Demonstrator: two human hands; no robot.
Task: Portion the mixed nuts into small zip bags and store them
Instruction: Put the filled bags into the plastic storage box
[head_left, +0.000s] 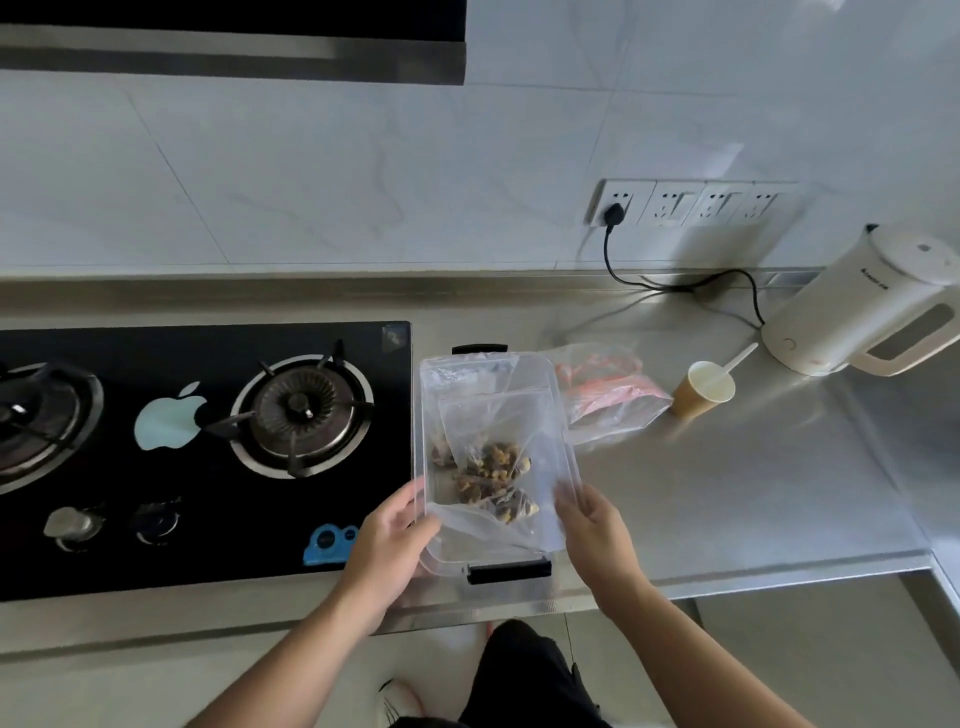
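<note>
Zip bags (493, 457) of mixed nuts (488, 475) lie in a clear storage box (563, 457) at the bench (753, 493) front edge, between the hands, left hand (392, 540) gripping its left rim, right hand (597, 530) holding its right rim, fingers curled.

The worktop (727, 483) is brushed metal with a dull sheen. The container (563, 457) is clear smooth plastic with black plastic latches (509, 570); the zip bags (488, 415) in it are thin, glossy, crinkled film. The hob (208, 519) is glossy black glass. The cup (698, 397) looks like matt brown paper, the kettle (862, 306) smooth cream plastic.
</note>
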